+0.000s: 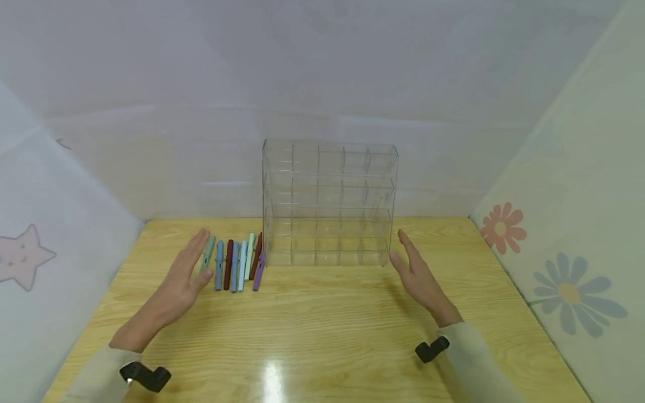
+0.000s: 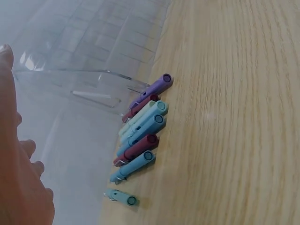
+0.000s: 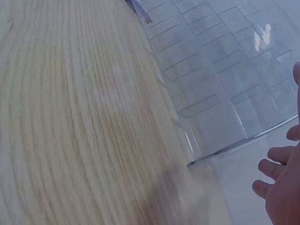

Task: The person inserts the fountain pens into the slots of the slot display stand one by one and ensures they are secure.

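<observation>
My left hand (image 1: 176, 285) is held with its fingers straight, just left of a row of capped pens. Holding nothing, it overlaps the green pen (image 1: 208, 250) in the head view. Beside that lie several more pens, among them a dark red pen (image 2: 137, 149), a light blue pen (image 1: 242, 266) and a purple pen (image 2: 153, 89) at the row's right end. A clear tiered organizer (image 1: 327, 258) with many small compartments stands right of the pens. My right hand (image 1: 419, 280), fingers extended and nothing in it, is off the organizer's right side.
The wooden table (image 1: 322, 336) holds the pens and organizer. A pale cloth wall (image 1: 322, 67) rises behind, with a star-printed panel (image 1: 25, 254) on the left and a flower-printed panel (image 1: 564, 224) on the right. A dark wrist camera (image 1: 146, 376) sits on the left sleeve.
</observation>
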`<state>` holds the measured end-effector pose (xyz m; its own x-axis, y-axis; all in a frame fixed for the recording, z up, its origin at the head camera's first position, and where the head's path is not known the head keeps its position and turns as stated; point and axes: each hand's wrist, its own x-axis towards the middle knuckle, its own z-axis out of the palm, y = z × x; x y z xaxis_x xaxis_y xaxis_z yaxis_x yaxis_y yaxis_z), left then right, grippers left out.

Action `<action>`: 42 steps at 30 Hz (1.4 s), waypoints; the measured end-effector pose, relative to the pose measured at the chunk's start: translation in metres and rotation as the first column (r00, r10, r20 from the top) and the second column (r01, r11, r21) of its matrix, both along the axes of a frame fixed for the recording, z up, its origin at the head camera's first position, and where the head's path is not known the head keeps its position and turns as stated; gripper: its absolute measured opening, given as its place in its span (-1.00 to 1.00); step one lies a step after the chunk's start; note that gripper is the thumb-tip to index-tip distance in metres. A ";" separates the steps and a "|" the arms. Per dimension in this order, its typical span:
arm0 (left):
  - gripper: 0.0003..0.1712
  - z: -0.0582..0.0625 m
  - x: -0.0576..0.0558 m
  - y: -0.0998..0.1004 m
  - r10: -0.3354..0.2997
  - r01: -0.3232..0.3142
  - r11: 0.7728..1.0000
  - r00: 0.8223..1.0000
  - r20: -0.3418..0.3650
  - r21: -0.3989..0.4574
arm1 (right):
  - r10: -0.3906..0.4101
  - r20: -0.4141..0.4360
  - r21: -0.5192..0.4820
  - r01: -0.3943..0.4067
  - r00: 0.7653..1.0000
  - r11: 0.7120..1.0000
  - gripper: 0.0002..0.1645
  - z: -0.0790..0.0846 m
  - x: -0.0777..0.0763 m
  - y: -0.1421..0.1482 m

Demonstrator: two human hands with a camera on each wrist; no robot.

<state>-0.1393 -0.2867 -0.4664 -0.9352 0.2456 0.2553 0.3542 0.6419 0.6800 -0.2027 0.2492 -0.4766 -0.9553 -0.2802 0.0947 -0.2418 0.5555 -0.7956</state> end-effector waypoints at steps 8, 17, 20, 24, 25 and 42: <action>-0.24 -0.009 -0.003 -0.013 0.023 -0.044 0.990 0.988 0.155 0.132 | -0.067 0.006 -0.138 0.067 0.998 0.988 -0.10 -0.010 -0.008 -0.008; -0.29 -0.016 0.000 -0.024 0.058 -0.100 0.981 0.970 0.237 0.169 | -0.114 0.058 -0.239 0.125 0.992 0.963 -0.09 -0.025 -0.016 -0.015; -0.29 -0.019 0.002 -0.026 0.064 -0.110 0.978 0.967 0.247 0.177 | -0.115 0.048 -0.263 0.124 0.992 0.957 -0.11 -0.028 -0.019 -0.017; -0.28 -0.022 0.001 -0.030 0.074 -0.122 0.977 0.962 0.262 0.174 | -0.141 0.032 -0.291 0.145 0.989 0.946 -0.19 -0.029 -0.022 -0.021; -0.27 -0.023 0.000 -0.032 0.080 -0.129 0.977 0.960 0.269 0.169 | -0.150 0.030 -0.296 0.152 0.988 0.943 -0.21 -0.030 -0.022 -0.023; -0.16 -0.033 -0.008 -0.041 0.148 -0.205 0.968 0.932 0.332 0.144 | -0.250 0.089 -0.392 0.265 0.964 0.881 -0.34 -0.037 -0.028 -0.035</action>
